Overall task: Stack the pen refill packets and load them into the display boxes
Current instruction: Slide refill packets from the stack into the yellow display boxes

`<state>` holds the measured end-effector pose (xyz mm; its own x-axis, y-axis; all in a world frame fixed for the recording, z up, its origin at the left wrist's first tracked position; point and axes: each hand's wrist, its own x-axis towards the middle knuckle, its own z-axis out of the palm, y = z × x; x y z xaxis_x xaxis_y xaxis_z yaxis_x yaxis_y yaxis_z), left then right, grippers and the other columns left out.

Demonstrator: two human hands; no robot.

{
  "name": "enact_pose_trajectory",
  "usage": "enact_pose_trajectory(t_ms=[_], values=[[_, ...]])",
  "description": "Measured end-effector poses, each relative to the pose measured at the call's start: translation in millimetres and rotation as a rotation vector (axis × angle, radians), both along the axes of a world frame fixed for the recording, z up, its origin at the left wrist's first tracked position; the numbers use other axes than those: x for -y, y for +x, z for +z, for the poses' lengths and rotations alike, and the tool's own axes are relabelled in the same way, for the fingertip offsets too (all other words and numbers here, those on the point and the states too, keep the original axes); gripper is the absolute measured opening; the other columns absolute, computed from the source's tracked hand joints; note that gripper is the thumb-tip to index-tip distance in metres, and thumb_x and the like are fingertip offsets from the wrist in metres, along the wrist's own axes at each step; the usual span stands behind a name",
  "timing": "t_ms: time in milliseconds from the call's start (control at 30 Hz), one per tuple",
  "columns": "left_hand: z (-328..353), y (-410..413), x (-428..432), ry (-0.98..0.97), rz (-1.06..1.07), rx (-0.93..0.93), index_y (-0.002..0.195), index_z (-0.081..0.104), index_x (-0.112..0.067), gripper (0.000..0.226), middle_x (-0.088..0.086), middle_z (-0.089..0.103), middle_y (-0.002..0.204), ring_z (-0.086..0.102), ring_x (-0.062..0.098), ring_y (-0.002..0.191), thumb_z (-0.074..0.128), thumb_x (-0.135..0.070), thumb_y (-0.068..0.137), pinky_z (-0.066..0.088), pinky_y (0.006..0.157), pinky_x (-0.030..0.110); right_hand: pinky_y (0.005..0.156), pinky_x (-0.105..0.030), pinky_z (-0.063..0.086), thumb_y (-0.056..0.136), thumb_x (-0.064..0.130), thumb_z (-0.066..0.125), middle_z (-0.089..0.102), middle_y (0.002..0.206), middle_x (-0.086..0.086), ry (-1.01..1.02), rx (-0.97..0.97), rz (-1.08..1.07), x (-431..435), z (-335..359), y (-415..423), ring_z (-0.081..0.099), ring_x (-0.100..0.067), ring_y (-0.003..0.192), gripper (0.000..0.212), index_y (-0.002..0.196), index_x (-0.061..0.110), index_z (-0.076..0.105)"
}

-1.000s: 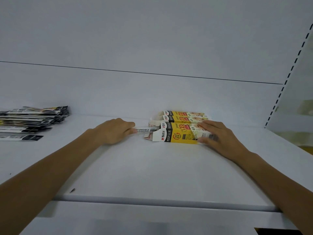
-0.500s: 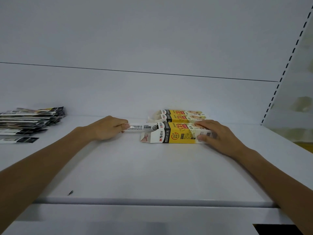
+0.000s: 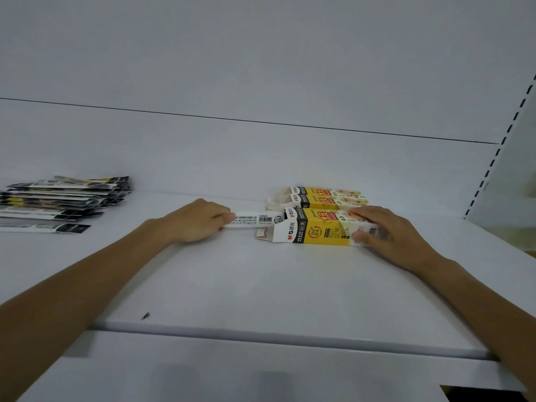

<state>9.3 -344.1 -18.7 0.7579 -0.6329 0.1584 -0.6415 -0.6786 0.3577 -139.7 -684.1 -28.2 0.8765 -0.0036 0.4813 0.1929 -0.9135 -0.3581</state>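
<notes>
On the white shelf (image 3: 261,285), the left hand (image 3: 197,221) pinches a bundle of refill packets (image 3: 255,220), its far end inside the open mouth of the nearest yellow display box (image 3: 316,230). The right hand (image 3: 388,233) curls over that box's other end. Two more boxes (image 3: 322,197) lie behind; a loose packet pile (image 3: 61,198) sits far left.

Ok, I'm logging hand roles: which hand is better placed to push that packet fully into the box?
Left. The left hand grips the packet at the open end of the front box; the right hand holds its far end.
</notes>
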Motion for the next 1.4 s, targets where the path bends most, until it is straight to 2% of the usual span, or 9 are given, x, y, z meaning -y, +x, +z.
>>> enact_pose_trajectory(t_ms=[133,267,400,600,767,900,1067,1233,1400], values=[[-3.8,2.3,3.2,-0.021,0.046,0.003,0.067,0.048,-0.019,0.041,0.005,0.057,0.075,0.046,0.015,0.066,0.032,-0.039,0.099,0.035,0.063,0.027,0.097,-0.019,0.031,0.085,0.029,0.065,0.047,0.125,0.018,0.008,-0.008,0.005,0.1,0.1,-0.2,0.04,-0.002,0.12,0.045,0.128,0.027,0.054],[-2.2,-1.6,11.2,-0.033,-0.001,0.005,0.066,0.046,-0.022,0.039,0.007,0.058,0.076,0.046,0.016,0.067,0.033,-0.037,0.099,0.036,0.065,0.027,0.098,-0.017,0.029,0.085,0.028,0.065,0.047,0.126,0.016,0.01,-0.011,-0.005,0.7,-0.7,0.6,0.039,-0.001,0.12,0.045,0.129,0.024,0.053],[-1.3,-5.7,16.7,-0.021,-0.039,-0.008,0.069,0.045,-0.02,0.037,-0.003,0.054,0.071,0.044,0.011,0.064,0.031,-0.035,0.1,0.033,0.063,0.022,0.098,-0.017,0.029,0.085,0.026,0.065,0.049,0.128,0.012,0.008,-0.011,0.001,0.6,-0.4,1.4,0.041,-0.004,0.121,0.045,0.129,0.023,0.054],[-2.0,-9.1,27.6,0.032,-0.058,0.053,0.078,0.04,-0.011,0.037,0.0,0.041,0.064,0.037,0.017,0.061,0.027,-0.038,0.1,0.03,0.058,0.027,0.1,-0.02,0.03,0.086,0.028,0.064,0.049,0.132,0.008,0.009,-0.016,-0.006,1.0,-2.2,2.9,0.04,-0.008,0.125,0.046,0.13,0.023,0.053],[-1.5,-10.5,28.5,0.068,-0.053,0.076,0.078,0.036,-0.014,0.035,0.0,0.039,0.063,0.035,0.017,0.059,0.025,-0.039,0.1,0.029,0.058,0.029,0.095,-0.014,0.028,0.085,0.029,0.065,0.048,0.127,0.015,0.011,0.001,-0.015,0.9,-1.8,2.8,0.038,0.0,0.12,0.046,0.129,0.025,0.054],[-6.4,-9.0,32.1,0.069,-0.041,0.071,0.084,0.04,-0.015,0.029,0.001,0.045,0.068,0.041,0.02,0.067,0.027,-0.035,0.101,0.033,0.064,0.032,0.089,-0.001,0.026,0.084,0.029,0.065,0.047,0.124,0.019,0.025,0.002,-0.009,-0.8,-0.5,1.5,0.038,0.002,0.118,0.044,0.127,0.026,0.055],[-6.7,-2.9,20.2,-0.004,0.001,-0.008,0.088,0.045,-0.013,0.027,0.005,0.05,0.075,0.044,0.021,0.071,0.032,-0.034,0.1,0.034,0.065,0.032,0.096,-0.016,0.029,0.085,0.029,0.065,0.048,0.125,0.017,0.062,-0.023,0.0,-0.8,0.9,0.9,0.039,0.0,0.119,0.045,0.128,0.026,0.054],[-6.3,-10.4,33.1,0.008,-0.037,0.072,0.082,0.039,-0.013,0.025,0.0,0.042,0.066,0.039,0.021,0.068,0.035,-0.029,0.1,0.03,0.059,0.028,0.098,-0.017,0.029,0.085,0.028,0.065,0.05,0.13,0.011,0.056,-0.033,0.009,-2.4,0.8,0.8,0.039,-0.003,0.121,0.046,0.129,0.024,0.053],[-2.7,-14.9,40.5,0.042,-0.064,0.192,0.078,0.036,-0.015,0.026,0.014,0.055,0.08,0.046,0.029,0.077,0.032,-0.028,0.1,0.036,0.068,0.036,0.096,-0.015,0.026,0.086,0.027,0.064,0.049,0.134,0.008,0.034,-0.026,-0.001,-4.2,0.6,1.7,0.037,-0.004,0.123,0.046,0.13,0.022,0.052]])
